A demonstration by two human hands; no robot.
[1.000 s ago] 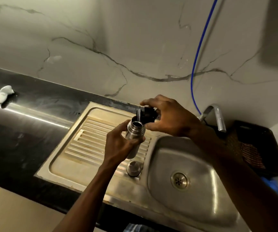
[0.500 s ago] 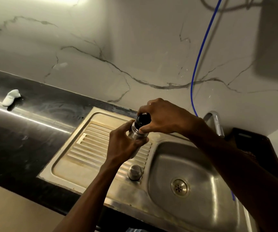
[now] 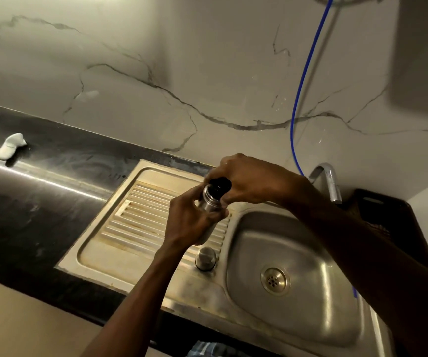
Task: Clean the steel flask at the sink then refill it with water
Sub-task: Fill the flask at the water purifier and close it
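My left hand [image 3: 189, 220] grips the steel flask [image 3: 207, 204] upright over the sink [image 3: 246, 302] drainboard, steadying it so my right hand [image 3: 249, 181] can twist the black stopper [image 3: 220, 184] it pinches at the mouth.

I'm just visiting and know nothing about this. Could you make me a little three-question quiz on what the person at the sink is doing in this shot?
1. True or false: the left hand holds the steel flask over the ribbed drainboard.
2. What does the right hand grip? A) the tap B) the black stopper at the flask's mouth C) the blue tube
3. Where does the steel cup lid stand?

Key:
1. True
2. B
3. On the drainboard, beside the sink basin, apart from both hands.
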